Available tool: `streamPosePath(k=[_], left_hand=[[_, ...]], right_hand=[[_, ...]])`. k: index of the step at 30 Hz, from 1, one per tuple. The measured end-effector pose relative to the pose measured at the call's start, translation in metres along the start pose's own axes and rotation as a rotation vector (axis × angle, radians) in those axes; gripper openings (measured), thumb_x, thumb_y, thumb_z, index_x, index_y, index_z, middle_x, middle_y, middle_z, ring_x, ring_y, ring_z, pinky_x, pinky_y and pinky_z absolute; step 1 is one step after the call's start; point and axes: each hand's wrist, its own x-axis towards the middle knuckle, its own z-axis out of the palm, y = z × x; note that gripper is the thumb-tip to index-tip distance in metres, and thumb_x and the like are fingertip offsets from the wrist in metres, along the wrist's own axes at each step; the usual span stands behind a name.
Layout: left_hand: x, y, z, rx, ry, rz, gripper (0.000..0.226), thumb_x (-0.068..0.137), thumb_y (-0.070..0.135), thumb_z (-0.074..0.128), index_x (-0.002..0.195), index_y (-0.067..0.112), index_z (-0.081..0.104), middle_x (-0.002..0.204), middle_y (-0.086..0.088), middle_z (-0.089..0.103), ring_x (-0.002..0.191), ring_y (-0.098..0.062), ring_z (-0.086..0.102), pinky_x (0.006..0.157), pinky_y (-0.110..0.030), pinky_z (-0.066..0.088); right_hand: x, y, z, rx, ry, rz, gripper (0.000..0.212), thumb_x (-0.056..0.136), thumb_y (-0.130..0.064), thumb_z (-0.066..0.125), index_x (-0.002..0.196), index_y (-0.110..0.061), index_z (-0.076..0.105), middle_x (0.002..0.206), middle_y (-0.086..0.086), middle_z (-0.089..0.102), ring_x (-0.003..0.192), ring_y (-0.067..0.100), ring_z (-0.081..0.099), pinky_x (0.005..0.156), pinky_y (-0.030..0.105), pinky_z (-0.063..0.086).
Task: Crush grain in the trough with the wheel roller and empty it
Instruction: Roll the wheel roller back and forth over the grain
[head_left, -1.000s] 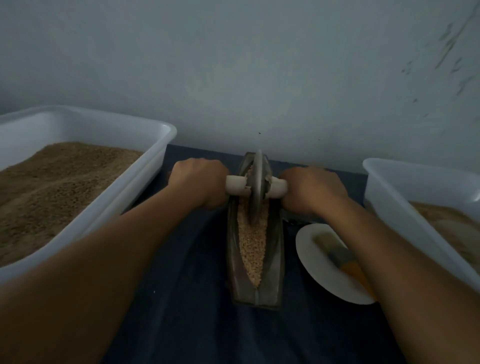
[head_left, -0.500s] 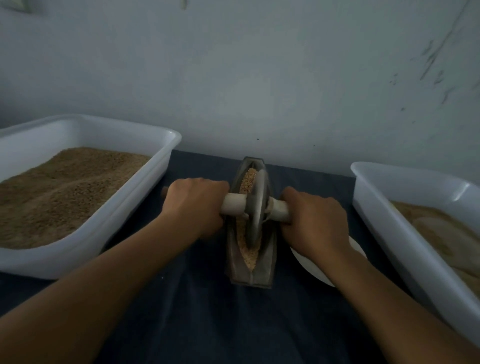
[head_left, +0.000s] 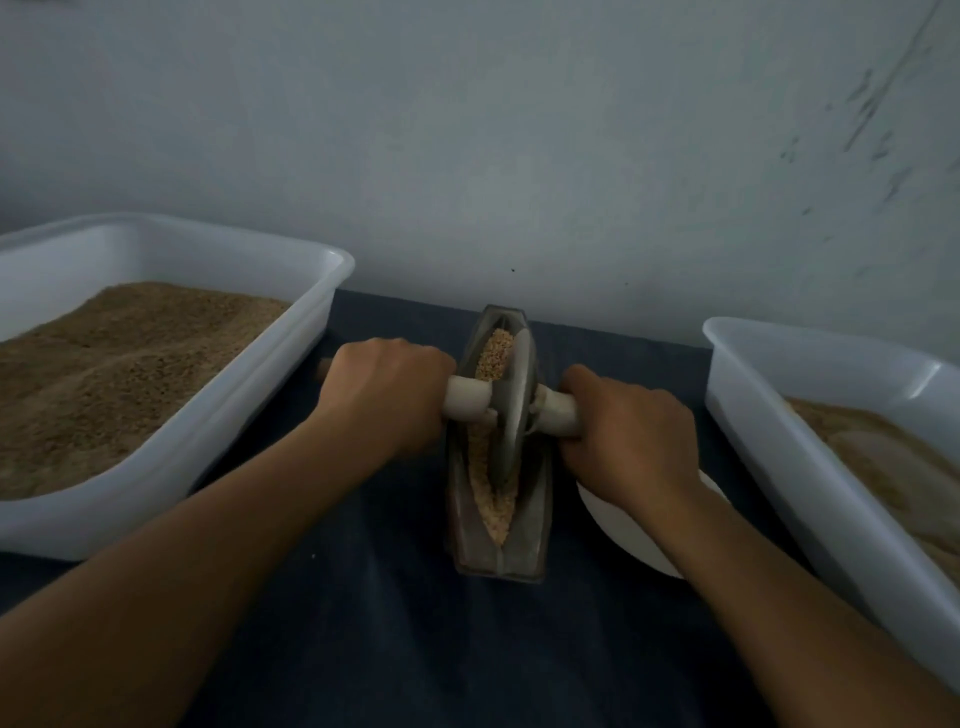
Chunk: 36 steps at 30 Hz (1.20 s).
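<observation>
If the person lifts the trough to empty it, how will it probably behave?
The trough looks like thick metal, so probably rigid and heavy for its size. It is narrow and tall, so it may tip sideways. The loose grain would likely slide out quickly.

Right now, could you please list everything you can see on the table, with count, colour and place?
Dark metal boat-shaped trough: one, grey, centre of the table, lengthwise toward the wall.
Tan grain: one heap, inside the trough, on both sides of the wheel.
Grey metal wheel roller with pale handle: one, standing in the trough mid-length.
White plastic tub of brown grain: one, left.
White plastic tub of paler meal: one, right.
White round plate: one, right of the trough, partly under the right forearm.
Dark blue cloth: one, covering the table.
Left hand: grips the left handle.
Right hand: grips the right handle.
</observation>
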Motion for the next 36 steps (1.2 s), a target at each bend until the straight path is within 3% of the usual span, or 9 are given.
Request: streamPosePath(k=[2, 6, 9, 14, 20, 23, 29, 33, 36], left_hand=[[0.008, 0.000, 0.001, 0.014, -0.002, -0.002, 0.024, 0.081, 0.042, 0.069, 0.101, 0.036, 0.057, 0.081, 0.009, 0.053, 0.072, -0.016, 0.050, 0.062, -0.035, 0.040], [0.025, 0.000, 0.002, 0.037, -0.020, -0.014, 0.024, 0.081, 0.041, 0.069, 0.102, 0.034, 0.060, 0.080, 0.007, 0.052, 0.072, -0.018, 0.050, 0.063, -0.036, 0.041], [0.039, -0.002, 0.004, 0.037, -0.021, -0.019, 0.023, 0.081, 0.041, 0.068, 0.103, 0.035, 0.062, 0.081, 0.006, 0.054, 0.071, -0.018, 0.050, 0.063, -0.036, 0.039], [0.058, -0.005, 0.008, 0.016, -0.049, -0.022, 0.027, 0.082, 0.042, 0.068, 0.108, 0.034, 0.063, 0.083, 0.005, 0.056, 0.070, -0.017, 0.049, 0.061, -0.037, 0.035], [0.072, -0.009, 0.012, -0.009, -0.066, -0.035, 0.026, 0.080, 0.040, 0.068, 0.105, 0.032, 0.064, 0.075, 0.006, 0.050, 0.061, -0.014, 0.042, 0.060, -0.036, 0.035], [0.073, -0.009, 0.013, 0.003, -0.042, -0.029, 0.025, 0.079, 0.039, 0.066, 0.103, 0.033, 0.065, 0.076, 0.006, 0.052, 0.061, -0.014, 0.042, 0.053, -0.033, 0.029], [0.064, -0.007, 0.012, 0.027, -0.012, -0.029, 0.025, 0.080, 0.040, 0.067, 0.104, 0.033, 0.064, 0.074, 0.007, 0.050, 0.057, -0.012, 0.038, 0.050, -0.031, 0.024], [0.052, -0.003, 0.009, 0.038, -0.008, -0.025, 0.026, 0.079, 0.039, 0.070, 0.104, 0.033, 0.062, 0.074, 0.007, 0.049, 0.063, -0.015, 0.045, 0.057, -0.034, 0.034], [0.043, -0.001, 0.005, 0.035, -0.005, -0.026, 0.027, 0.079, 0.040, 0.070, 0.103, 0.033, 0.061, 0.079, 0.006, 0.053, 0.070, -0.017, 0.049, 0.061, -0.036, 0.038]], right_hand=[[0.012, 0.005, 0.007, 0.001, -0.045, 0.023, 0.023, 0.080, -0.041, 0.070, 0.094, -0.035, 0.053, 0.065, -0.013, 0.042, 0.052, 0.009, 0.031, 0.049, 0.026, 0.012], [0.034, 0.012, 0.018, 0.043, -0.133, 0.035, 0.026, 0.078, -0.042, 0.066, 0.100, -0.039, 0.055, 0.080, -0.012, 0.057, 0.068, 0.019, 0.051, 0.050, 0.028, 0.021], [0.049, 0.017, 0.024, 0.077, -0.233, 0.040, 0.030, 0.078, -0.048, 0.066, 0.104, -0.044, 0.053, 0.084, -0.015, 0.053, 0.073, 0.017, 0.048, 0.054, 0.030, 0.027], [0.075, 0.026, 0.031, 0.087, -0.355, 0.017, 0.024, 0.075, -0.052, 0.063, 0.092, -0.046, 0.048, 0.081, -0.015, 0.049, 0.070, 0.015, 0.047, 0.051, 0.027, 0.025], [0.101, 0.032, 0.038, 0.072, -0.503, -0.024, 0.019, 0.071, -0.056, 0.056, 0.081, -0.040, 0.052, 0.079, -0.016, 0.051, 0.066, 0.008, 0.048, 0.052, 0.025, 0.032], [0.102, 0.033, 0.039, 0.066, -0.520, -0.020, 0.020, 0.070, -0.058, 0.053, 0.076, -0.039, 0.055, 0.076, -0.017, 0.052, 0.065, 0.005, 0.048, 0.052, 0.025, 0.035], [0.092, 0.028, 0.032, 0.051, -0.514, -0.003, 0.020, 0.079, -0.056, 0.057, 0.089, -0.039, 0.061, 0.084, -0.012, 0.058, 0.070, 0.012, 0.054, 0.052, 0.026, 0.035], [0.076, 0.023, 0.025, 0.052, -0.417, 0.023, 0.016, 0.080, -0.054, 0.059, 0.087, -0.041, 0.055, 0.075, -0.015, 0.047, 0.061, 0.006, 0.040, 0.050, 0.026, 0.028], [0.064, 0.019, 0.021, 0.054, -0.341, 0.053, 0.018, 0.078, -0.052, 0.061, 0.089, -0.039, 0.057, 0.075, -0.014, 0.052, 0.059, 0.008, 0.040, 0.049, 0.026, 0.025]])
